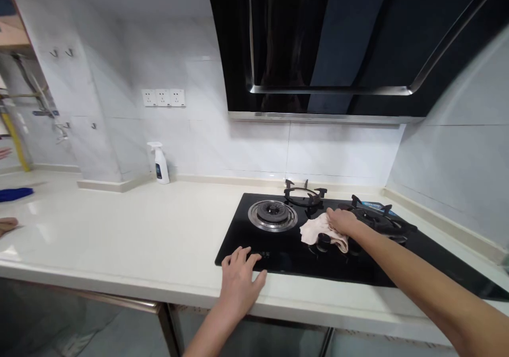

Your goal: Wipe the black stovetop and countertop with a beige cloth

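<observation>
A pale pink cloth [316,228] lies bunched on the black glass gas stove [286,259], draped around a control knob [323,240]. My right hand [341,221] is closed on the cloth's upper right part. Resting on the stove's front left corner and the counter edge is my left hand [242,277], fingers spread and holding nothing. The left burner [273,214] is bare of its pan support. That black ring-shaped pan support [304,195] sits at the stove's back edge. The right burner [376,219], partly behind my right arm, has its support on.
A white spray bottle [159,163] stands against the back wall. Above the stove hangs a black range hood [326,44]. At the far left, parts of another person's hand [7,224] and a blue cloth-like item [16,194] show on the white counter [119,229].
</observation>
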Available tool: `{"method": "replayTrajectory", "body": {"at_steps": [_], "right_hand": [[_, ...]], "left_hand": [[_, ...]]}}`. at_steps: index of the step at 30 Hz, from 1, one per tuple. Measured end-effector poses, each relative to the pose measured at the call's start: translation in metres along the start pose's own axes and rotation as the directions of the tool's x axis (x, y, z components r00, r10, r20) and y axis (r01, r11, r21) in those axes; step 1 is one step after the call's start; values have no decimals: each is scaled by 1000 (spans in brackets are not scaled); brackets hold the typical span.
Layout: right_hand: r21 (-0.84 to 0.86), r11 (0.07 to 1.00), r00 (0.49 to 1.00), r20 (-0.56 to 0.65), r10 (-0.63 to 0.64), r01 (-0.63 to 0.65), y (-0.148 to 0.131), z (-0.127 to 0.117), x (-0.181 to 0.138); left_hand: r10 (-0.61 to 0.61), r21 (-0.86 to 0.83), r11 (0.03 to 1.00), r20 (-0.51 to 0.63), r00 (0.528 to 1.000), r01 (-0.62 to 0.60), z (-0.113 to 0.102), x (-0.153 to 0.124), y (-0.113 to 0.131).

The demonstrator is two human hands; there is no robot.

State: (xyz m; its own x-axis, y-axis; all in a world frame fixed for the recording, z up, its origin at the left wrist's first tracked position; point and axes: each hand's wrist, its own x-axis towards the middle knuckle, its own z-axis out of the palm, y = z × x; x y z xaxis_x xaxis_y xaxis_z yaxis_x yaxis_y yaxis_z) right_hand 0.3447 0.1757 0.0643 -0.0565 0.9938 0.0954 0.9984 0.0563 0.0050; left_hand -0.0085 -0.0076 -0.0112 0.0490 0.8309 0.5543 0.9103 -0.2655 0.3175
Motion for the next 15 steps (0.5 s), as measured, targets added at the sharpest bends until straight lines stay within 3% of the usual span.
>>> {"method": "replayTrajectory", "body": {"at_steps": [2, 4, 6, 9, 12, 15], "right_hand": [[-4, 1000, 1000, 4, -7, 7, -2, 4, 9], [16, 999, 999, 13, -36, 36, -8, 6, 21], [60, 994, 995, 27, -92, 90, -18, 8, 33], [123, 978, 985, 20, -173, 169, -38, 12, 50], [137, 972, 982, -22, -189, 190, -50, 22, 61], [117, 973, 980, -54, -193, 198, -46, 37, 64]], "left_hand": [[9, -59, 998, 39, 999, -7, -13, 3, -23], [-26, -56, 998, -3, 1000, 26, -33, 8, -57], [-74, 42, 996, -62, 995, 76, -55, 15, -100], [-167, 199, 966, -6, 986, 165, -80, 22, -165], [-155, 324, 936, 26, 988, 138, -87, 19, -216], [-42, 380, 925, 64, 997, 14, -76, 3, -246]]}}
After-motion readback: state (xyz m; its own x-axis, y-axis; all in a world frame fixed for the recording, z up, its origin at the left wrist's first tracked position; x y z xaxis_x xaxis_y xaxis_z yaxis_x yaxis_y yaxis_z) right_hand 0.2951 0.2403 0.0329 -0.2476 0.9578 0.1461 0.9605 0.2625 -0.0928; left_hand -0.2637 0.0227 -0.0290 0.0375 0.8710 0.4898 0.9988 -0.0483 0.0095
